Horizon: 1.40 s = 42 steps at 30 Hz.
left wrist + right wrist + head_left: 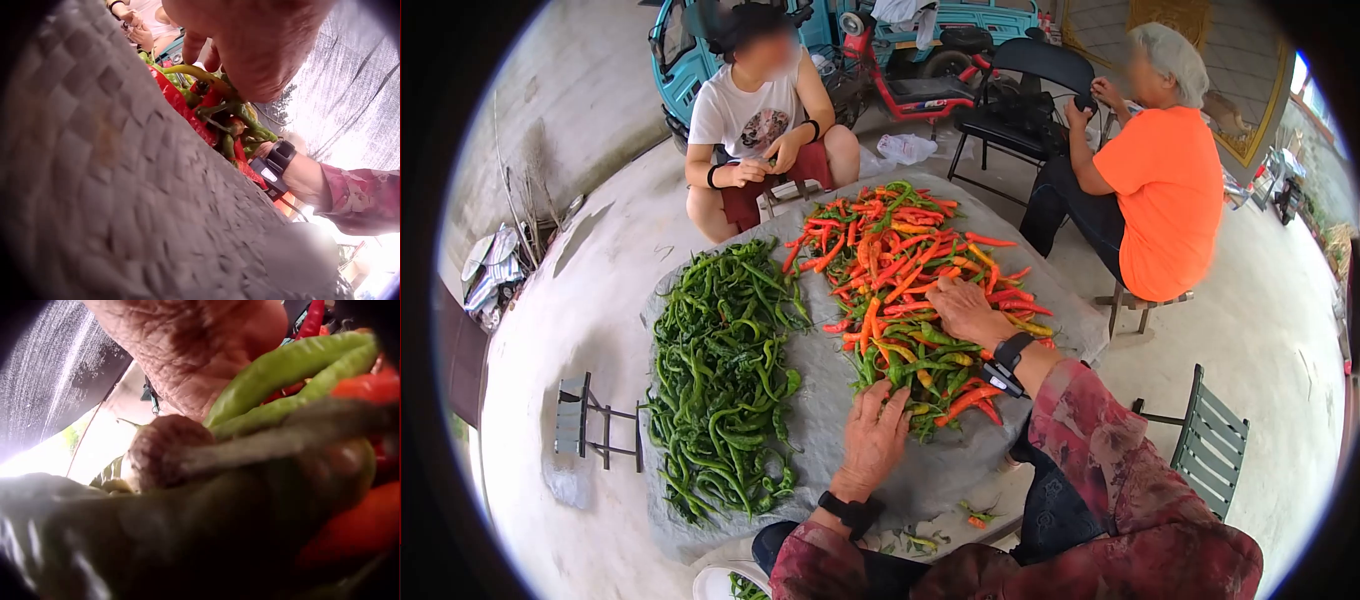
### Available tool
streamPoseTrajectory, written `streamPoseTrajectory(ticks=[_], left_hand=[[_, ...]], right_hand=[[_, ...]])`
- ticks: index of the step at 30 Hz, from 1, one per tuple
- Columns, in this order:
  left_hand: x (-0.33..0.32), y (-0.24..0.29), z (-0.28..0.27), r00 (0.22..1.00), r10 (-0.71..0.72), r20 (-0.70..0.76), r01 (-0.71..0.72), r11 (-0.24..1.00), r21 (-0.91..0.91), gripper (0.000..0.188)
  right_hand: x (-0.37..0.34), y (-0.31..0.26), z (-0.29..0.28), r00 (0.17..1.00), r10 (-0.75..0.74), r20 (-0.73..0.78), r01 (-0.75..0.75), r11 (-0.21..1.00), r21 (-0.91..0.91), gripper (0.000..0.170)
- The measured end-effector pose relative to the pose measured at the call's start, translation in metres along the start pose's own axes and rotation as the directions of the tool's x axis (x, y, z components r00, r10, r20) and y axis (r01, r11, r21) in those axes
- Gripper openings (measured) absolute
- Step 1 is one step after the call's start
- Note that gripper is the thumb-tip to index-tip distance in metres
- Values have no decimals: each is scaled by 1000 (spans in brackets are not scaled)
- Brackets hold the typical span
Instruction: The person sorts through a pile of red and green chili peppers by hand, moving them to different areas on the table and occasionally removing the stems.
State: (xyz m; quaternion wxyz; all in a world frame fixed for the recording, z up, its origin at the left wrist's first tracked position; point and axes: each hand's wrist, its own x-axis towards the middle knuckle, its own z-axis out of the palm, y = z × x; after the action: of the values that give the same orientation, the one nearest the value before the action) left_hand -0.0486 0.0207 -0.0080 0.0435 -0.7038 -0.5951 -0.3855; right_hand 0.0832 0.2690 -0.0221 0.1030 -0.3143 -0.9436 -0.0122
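Head view: mixed pepper pile (890, 270) runs lengthwise away from us; our left hand (873, 438) at near edge, fingers slightly apart; our right hand (972, 312) farther up, on right side, whether pinching we cannot tell; green pile (720, 380) leftward

Right fingertips (945, 290) hidden among peppers (900, 270), both background faces blurred, white bucket (712, 583) cut off.

We see a pale gray floor (590, 300) and a gray wall (590, 90) far left. A black chair (1040, 75) is at the far side. Green folding stools (1212, 440) stand left and right. Bright light shines at right.
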Motion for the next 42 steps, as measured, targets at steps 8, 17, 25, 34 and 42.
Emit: streamPoseTrajectory(ticks=[8,17,25,34,42], left_hand=[[-3,-3,3,1000,-16,5,16,1000,9,38],[-6,-4,5,999,-42,23,42,999,8,37],[-2,1,0,999,-48,4,48,999,-15,37],[-3,3,1,998,-57,0,57,998,-6,36],[-5,4,0,997,-56,48,56,998,16,35]], right_hand=[[-15,-1,-30,999,36,4,-35,998,-51,17],[-33,-13,-98,893,128,-431,-41,978,206,35],[-56,-32,-64,984,26,-179,50,912,407,44],[-52,-46,-45,951,5,-311,101,940,326,27],[-54,-48,-46,948,-46,-315,112,975,194,25]])
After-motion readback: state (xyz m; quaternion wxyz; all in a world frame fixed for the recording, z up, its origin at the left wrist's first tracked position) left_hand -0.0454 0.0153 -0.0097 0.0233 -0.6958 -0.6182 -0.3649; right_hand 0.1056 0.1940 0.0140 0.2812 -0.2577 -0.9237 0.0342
